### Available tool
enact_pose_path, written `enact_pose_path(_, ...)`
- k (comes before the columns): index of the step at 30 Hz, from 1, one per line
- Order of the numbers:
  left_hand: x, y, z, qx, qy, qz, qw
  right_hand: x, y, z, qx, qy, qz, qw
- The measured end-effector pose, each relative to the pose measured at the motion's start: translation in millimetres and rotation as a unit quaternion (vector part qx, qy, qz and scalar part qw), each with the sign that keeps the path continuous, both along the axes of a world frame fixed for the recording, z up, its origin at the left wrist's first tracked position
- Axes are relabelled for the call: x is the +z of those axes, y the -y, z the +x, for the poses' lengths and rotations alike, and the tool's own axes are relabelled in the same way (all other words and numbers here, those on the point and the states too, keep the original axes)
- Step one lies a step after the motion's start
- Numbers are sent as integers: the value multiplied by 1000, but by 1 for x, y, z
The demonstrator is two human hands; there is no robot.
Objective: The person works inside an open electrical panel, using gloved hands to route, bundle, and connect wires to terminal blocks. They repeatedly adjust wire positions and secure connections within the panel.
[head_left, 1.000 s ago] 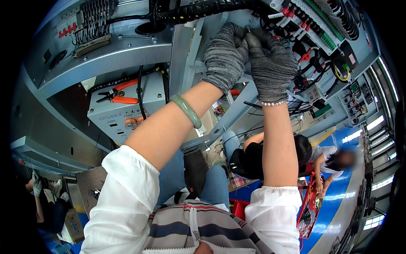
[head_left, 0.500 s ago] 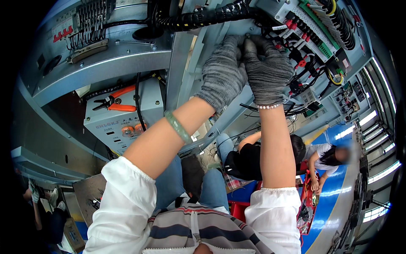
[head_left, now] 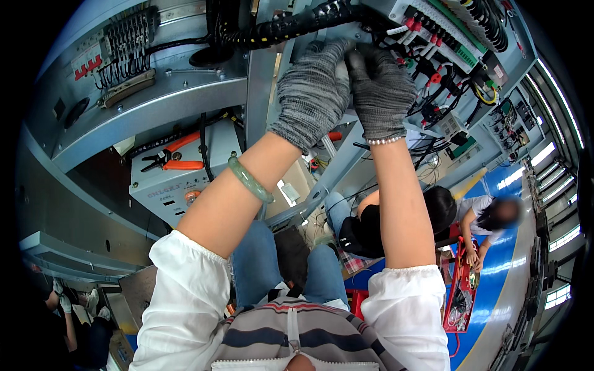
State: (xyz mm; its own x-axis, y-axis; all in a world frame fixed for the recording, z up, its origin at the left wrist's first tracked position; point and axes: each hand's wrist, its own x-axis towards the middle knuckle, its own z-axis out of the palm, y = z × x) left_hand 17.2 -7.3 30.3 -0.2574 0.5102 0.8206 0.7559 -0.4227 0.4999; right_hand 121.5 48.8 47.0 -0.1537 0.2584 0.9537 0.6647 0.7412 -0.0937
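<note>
Can make out a row of large coloured lettering across the front of the grey control box [head_left: 179, 179], partly hidden behind the left forearm, plus finer printed lines beneath, too small to read. Can also spot tiny dark marks on the white wire sleeves [head_left: 398, 29] by the black terminal strip [head_left: 435, 36], likewise illegible, and short yellow marks along the black cable harness [head_left: 291, 32].

Reaches up and forward with both arms. Slants the left forearm inward from lower left, with a green bangle [head_left: 249, 180] partway along; points the right one almost straight up, with a pearl bracelet [head_left: 385, 141] at the wrist. Turns the backs of the grey knit gloves toward the camera.

Holds the left hand [head_left: 314, 93] and right hand [head_left: 382, 89] side by side, thumb sides close together, at the grey cabinet panel [head_left: 337, 33], just below the harness. Curls the fingers inward; cannot tell any pinched part, with fingertips out of sight. Has orange-handled wire strippers [head_left: 184, 165] on the control box, well apart from both hands.
</note>
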Motion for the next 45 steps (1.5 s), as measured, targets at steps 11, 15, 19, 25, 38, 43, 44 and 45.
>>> enact_pose_path(11, -9, -6, 2, 16, -33, 10, 999, 4, 5, 12, 51, 44, -57, 996)
enact_pose_path(15, -13, -10, 4, 24, -30, 32, 999, 11, 10, 11, 24, 56, -106, 993)
enact_pose_path(19, -12, -12, 7, 7, -1, 85, 996, 11, 7, 12, 23, 42, -118, 992)
enact_pose_path(25, -11, -13, 10, 2, -7, 99, 995, 8, 10, 9, -3, 54, -121, 991)
enact_pose_path(38, -7, -21, 14, -41, 98, 76, 991, -2, 13, 18, 122, 16, -127, 984)
enact_pose_path(43, -5, -23, 17, -51, 119, 127, 983, 7, 29, 32, 147, 62, -83, 984)
enact_pose_path(44, -6, -24, 16, -40, 110, 147, 982, 8, 35, 33, 141, 65, -57, 986)
enact_pose_path(45, -11, -28, 15, -29, 107, 161, 981, 5, 40, 32, 150, 36, -52, 987)
